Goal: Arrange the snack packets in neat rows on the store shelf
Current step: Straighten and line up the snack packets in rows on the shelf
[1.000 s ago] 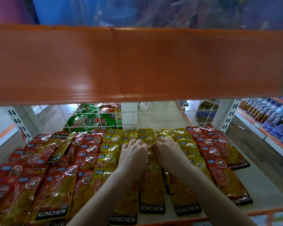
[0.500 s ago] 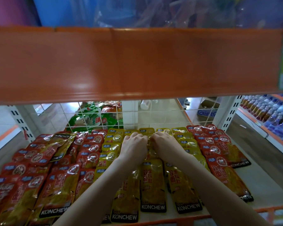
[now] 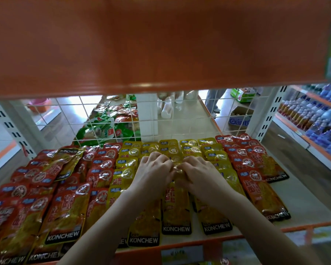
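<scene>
Both hands are working in the middle of the shelf [image 3: 304,211], over the yellow packets. The left hand [image 3: 154,169] and the right hand [image 3: 196,172] are lying knuckles-up, almost touching, and their fingers are curling down onto the top end of one yellow packet [image 3: 177,205] in the centre column; they seem to be pinching its upper seam, though the fingertips are hidden under the knuckles, so I cannot tell for certain. That packet is lying flat, its black KONCHEW band pointing toward the shelf's front edge, with yellow neighbours just beside it on both sides.

Red packets [image 3: 63,213] are filling the left part of the shelf in loose, overlapping piles, and one near the back left is lying tilted across the others. A further red column [image 3: 256,180] is running along the right side, leaving bare shelf toward the right edge.

The packets are looking light, thin and flexible, with glossy film that is probably slippery and will buckle if pushed from one end. Taking each by its flat sealed ends, or sliding it with flat fingers, should be keeping it straight; the soft filled middle will be giving a poorer hold.
</scene>
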A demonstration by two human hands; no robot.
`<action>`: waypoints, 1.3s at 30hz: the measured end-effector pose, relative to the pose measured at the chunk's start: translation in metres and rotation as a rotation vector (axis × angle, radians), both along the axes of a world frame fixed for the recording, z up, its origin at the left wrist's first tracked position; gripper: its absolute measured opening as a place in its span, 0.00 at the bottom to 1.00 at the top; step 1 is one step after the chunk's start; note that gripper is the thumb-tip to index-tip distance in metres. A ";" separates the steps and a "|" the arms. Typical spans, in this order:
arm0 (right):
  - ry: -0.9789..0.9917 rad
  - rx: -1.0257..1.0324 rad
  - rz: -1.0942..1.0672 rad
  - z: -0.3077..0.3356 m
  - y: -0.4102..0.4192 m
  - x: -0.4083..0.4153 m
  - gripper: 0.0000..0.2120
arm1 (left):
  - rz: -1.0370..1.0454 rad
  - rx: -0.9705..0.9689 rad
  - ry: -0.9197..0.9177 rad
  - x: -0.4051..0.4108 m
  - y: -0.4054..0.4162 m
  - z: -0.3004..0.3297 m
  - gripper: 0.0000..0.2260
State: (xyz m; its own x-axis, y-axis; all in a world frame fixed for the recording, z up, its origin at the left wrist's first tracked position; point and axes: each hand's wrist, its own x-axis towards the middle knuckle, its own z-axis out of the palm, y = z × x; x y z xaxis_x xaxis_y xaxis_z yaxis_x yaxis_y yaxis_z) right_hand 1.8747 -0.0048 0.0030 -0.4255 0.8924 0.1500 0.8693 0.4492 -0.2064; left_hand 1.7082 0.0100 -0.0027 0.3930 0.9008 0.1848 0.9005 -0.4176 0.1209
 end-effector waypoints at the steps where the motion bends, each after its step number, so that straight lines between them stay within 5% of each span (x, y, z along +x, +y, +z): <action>1: -0.021 -0.001 0.005 -0.002 -0.003 0.001 0.19 | -0.003 0.000 -0.001 0.000 -0.003 0.000 0.16; 18: 0.147 -0.005 -0.134 0.007 -0.013 0.038 0.13 | -0.004 0.005 -0.061 0.006 -0.025 0.000 0.12; 24: 0.003 -0.098 -0.091 0.004 -0.022 0.054 0.24 | 0.023 0.023 -0.084 0.012 -0.024 0.002 0.12; 39: 0.039 0.197 -0.231 -0.018 -0.031 0.046 0.14 | 0.083 0.013 -0.105 0.045 -0.015 0.000 0.14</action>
